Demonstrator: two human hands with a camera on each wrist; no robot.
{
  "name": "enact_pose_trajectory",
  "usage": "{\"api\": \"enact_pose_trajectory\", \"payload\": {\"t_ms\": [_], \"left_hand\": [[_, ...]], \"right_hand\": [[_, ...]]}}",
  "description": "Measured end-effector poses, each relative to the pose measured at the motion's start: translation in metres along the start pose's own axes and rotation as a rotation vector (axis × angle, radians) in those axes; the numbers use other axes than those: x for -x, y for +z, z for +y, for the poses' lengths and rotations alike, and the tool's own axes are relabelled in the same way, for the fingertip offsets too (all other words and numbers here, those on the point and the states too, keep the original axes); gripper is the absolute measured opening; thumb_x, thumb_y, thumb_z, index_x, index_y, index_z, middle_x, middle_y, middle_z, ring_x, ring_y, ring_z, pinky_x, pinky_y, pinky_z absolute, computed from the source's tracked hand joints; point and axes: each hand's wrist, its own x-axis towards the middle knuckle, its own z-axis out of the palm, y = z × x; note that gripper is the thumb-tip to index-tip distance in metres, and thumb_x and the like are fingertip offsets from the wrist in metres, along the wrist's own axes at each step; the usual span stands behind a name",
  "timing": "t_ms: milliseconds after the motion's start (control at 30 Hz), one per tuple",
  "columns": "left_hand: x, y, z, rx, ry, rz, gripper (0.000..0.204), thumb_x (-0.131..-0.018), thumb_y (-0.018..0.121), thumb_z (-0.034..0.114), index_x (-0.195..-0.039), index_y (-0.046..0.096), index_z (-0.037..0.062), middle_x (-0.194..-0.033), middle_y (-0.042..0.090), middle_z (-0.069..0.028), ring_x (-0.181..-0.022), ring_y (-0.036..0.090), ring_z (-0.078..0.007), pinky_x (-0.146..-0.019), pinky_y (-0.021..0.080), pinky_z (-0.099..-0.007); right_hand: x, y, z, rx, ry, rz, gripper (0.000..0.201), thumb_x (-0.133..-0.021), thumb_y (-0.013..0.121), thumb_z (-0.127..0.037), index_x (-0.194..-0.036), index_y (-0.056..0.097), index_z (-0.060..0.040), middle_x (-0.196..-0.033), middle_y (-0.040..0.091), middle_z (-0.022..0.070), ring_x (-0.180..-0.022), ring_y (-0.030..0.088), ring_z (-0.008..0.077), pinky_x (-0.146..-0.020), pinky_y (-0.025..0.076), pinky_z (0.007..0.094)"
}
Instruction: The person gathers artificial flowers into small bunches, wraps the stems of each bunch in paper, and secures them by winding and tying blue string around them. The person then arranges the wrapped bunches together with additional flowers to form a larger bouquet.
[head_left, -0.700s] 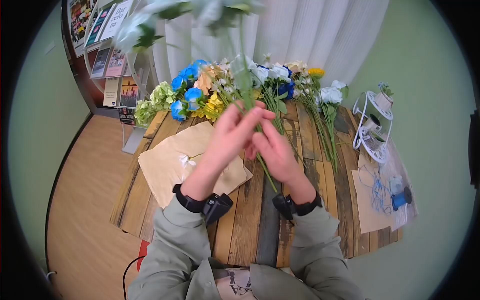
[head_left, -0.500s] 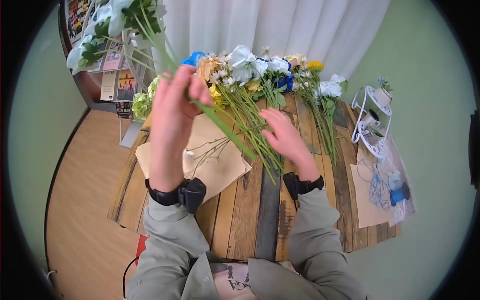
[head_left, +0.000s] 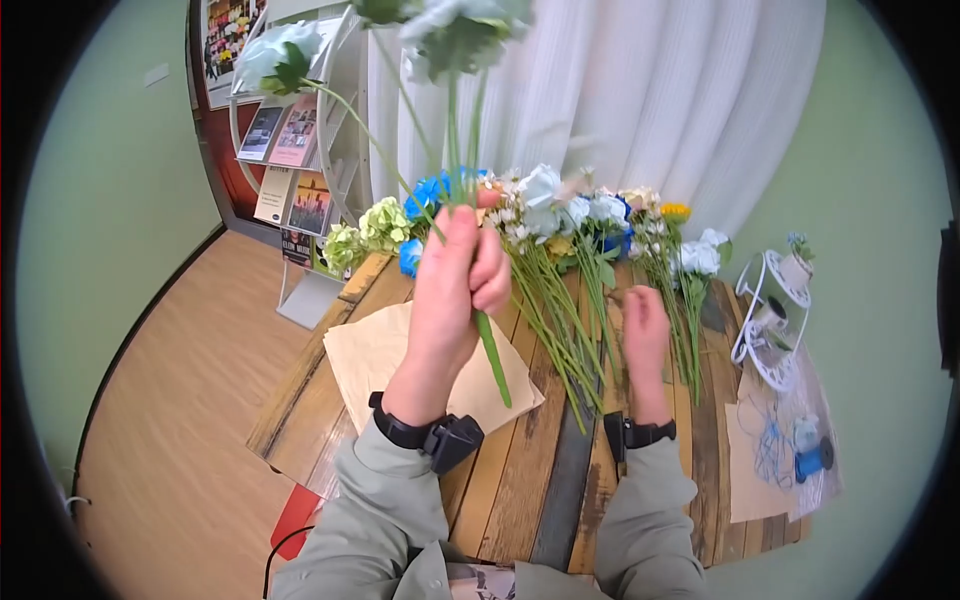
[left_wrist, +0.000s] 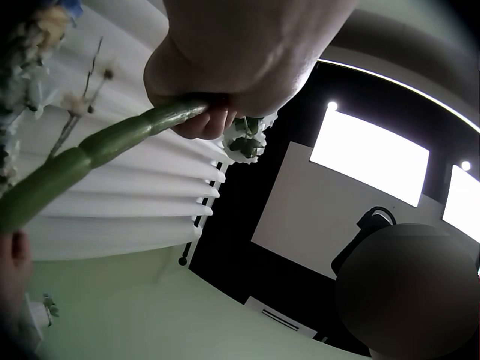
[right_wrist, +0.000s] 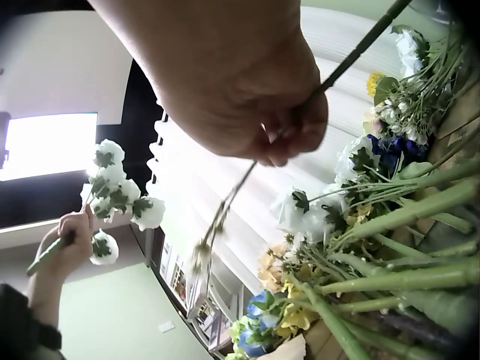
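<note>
My left hand (head_left: 455,275) grips the thick green stem (head_left: 493,365) of a branched spray of pale blue-white flowers (head_left: 465,40), raised above the table with its blooms at the top of the head view. Over the right half of the table, my right hand (head_left: 645,335) has curled fingers. The right wrist view shows this hand pinching a thin dark stem (right_wrist: 360,54) that runs through the fingers to small blurred blossoms (right_wrist: 201,255). Behind both hands lies a row of artificial flowers; their long green stems (head_left: 555,330) point toward me.
Brown paper sheets (head_left: 375,350) lie on the wooden table's left side (head_left: 480,520). On the right stand a white metal rack (head_left: 748,335) and a blue spool (head_left: 813,460) with tangled cord (head_left: 775,450). A magazine rack (head_left: 300,300) and a white curtain (head_left: 680,80) are behind.
My left hand has swung the spray from the left toward the middle, more upright. My right hand's fingers have curled in, and the hand has shifted right. Thin stems no longer cross the paper.
</note>
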Motion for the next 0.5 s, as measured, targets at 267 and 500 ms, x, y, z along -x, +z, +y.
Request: {"api": "enact_pose_trajectory", "payload": {"t_ms": [267, 500], "left_hand": [[-0.002, -0.001, -0.051, 0.099, -0.244, -0.118, 0.021, -0.095, 0.051, 0.026, -0.111, 0.047, 0.0133, -0.072, 0.04, 0.0019, -0.061, 0.04, -0.0096, -0.057, 0.034, -0.0238], [0.022, 0.025, -0.089, 0.091, -0.423, -0.103, 0.021, -0.093, 0.057, 0.023, -0.108, 0.048, 0.0126, -0.089, 0.05, 0.0019, -0.083, 0.05, -0.0098, -0.074, 0.043, -0.0259]], "right_hand": [[0.016, -0.04, -0.091, -0.723, 0.124, 0.085, 0.016, -0.096, 0.048, -0.014, -0.105, 0.052, -0.0009, -0.076, 0.055, 0.0021, -0.051, 0.045, 0.004, -0.041, 0.035, 0.0171], [0.042, -0.005, -0.113, -0.219, -0.151, -0.124, 0.008, -0.091, 0.055, -0.008, -0.095, 0.057, -0.0014, -0.074, 0.06, 0.0079, -0.059, 0.057, 0.0123, -0.05, 0.044, 0.0263]]}}
